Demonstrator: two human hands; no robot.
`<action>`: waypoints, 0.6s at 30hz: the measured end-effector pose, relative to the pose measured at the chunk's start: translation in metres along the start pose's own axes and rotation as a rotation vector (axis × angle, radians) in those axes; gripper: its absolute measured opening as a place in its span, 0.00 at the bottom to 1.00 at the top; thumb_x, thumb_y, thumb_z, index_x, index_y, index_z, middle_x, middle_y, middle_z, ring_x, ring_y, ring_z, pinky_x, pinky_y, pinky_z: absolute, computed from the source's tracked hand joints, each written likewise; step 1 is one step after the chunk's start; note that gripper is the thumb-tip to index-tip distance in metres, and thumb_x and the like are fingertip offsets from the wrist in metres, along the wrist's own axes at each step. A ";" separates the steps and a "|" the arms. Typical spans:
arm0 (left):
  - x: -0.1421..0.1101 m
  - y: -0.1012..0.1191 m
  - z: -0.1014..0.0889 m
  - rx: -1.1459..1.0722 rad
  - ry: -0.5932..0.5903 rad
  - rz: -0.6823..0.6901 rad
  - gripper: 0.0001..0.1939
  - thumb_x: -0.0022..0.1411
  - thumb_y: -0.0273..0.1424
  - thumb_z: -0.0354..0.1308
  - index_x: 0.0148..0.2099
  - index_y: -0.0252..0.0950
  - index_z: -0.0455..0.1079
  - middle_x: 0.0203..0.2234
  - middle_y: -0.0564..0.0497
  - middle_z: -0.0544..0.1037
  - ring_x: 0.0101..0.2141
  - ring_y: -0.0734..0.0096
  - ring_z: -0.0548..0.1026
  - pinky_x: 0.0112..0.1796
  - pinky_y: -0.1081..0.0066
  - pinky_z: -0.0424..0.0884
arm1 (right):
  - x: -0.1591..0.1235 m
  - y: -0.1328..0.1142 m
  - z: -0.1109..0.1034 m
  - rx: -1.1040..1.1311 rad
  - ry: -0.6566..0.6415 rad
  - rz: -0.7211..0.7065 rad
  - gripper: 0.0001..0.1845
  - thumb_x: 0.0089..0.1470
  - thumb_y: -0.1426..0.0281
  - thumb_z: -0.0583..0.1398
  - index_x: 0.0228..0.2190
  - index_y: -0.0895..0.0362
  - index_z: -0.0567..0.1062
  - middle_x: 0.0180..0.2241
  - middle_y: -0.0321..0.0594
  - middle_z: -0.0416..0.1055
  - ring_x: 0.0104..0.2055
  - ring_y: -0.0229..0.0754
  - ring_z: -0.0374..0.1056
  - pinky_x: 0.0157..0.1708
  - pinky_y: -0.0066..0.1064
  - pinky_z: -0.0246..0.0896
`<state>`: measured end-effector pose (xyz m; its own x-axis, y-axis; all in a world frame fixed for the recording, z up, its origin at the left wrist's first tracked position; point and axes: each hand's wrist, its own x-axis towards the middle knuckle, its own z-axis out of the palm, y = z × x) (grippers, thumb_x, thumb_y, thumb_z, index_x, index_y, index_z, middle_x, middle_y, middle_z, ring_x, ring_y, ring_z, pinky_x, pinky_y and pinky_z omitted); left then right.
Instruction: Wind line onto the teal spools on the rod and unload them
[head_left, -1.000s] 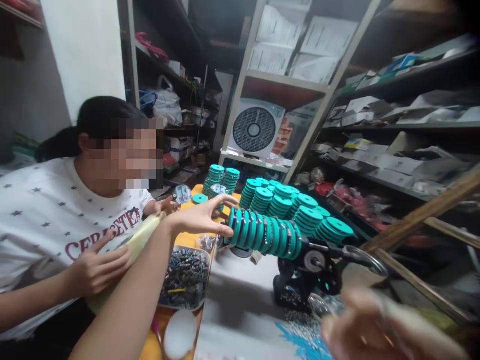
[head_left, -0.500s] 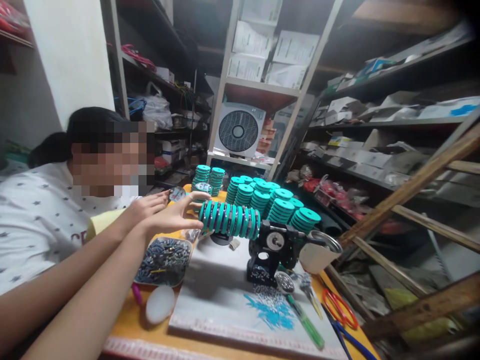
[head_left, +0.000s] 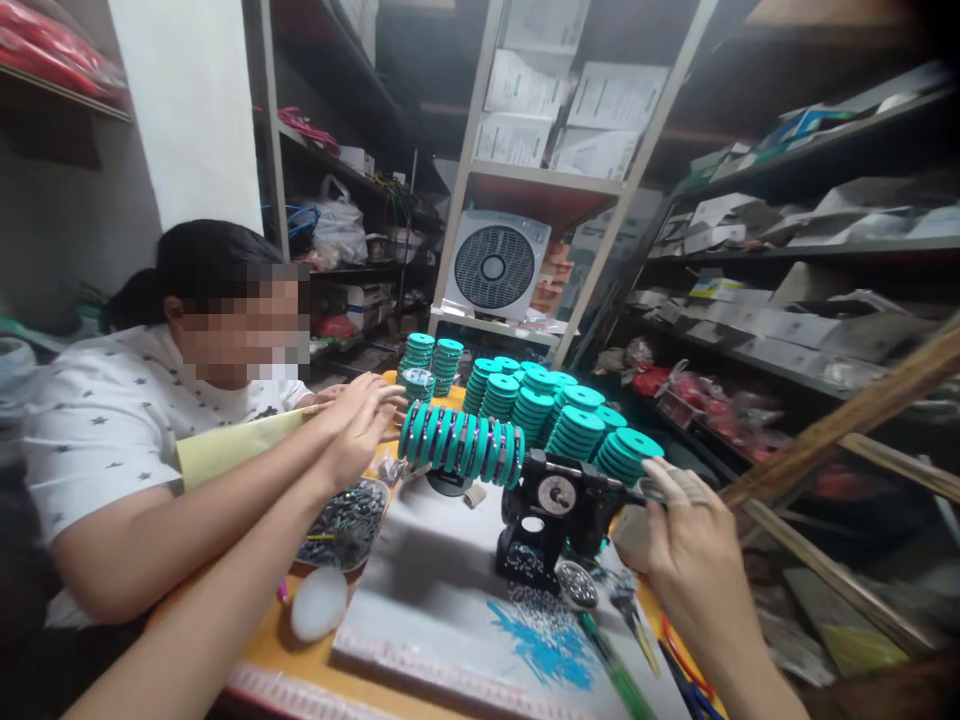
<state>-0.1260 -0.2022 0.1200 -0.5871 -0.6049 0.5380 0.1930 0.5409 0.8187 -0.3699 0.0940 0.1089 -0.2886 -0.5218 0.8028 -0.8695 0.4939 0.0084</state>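
One row of turquoise discs (head_left: 461,443) sits just right of the left hand (head_left: 360,438), grip indeterminable; right hand (head_left: 694,535) grasps machine handle (head_left: 648,490).

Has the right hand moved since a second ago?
Yes, upward: against the black machine, the right hand sat lower a second ago and is now about level with it.

A yellow table (head_left: 281,657) carries stacked green reels (head_left: 577,432), a parts tray (head_left: 385,508), a white oval piece (head_left: 320,605) and a pale board (head_left: 427,600) bearing a black machine (head_left: 534,550), blue scraps (head_left: 551,650) and a green tool (head_left: 615,665).
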 end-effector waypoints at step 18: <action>0.017 -0.026 0.013 0.051 0.059 -0.024 0.23 0.63 0.42 0.49 0.58 0.39 0.61 0.53 0.45 0.68 0.53 0.59 0.67 0.54 0.59 0.62 | -0.042 0.029 0.008 0.212 -0.180 0.086 0.21 0.63 0.65 0.46 0.56 0.51 0.61 0.45 0.45 0.67 0.47 0.47 0.63 0.47 0.43 0.60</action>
<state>-0.1511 -0.2192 0.1050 -0.5436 -0.6505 0.5305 0.1385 0.5538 0.8211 -0.3862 0.1244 0.0711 -0.4150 -0.6087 0.6763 -0.8977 0.3949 -0.1955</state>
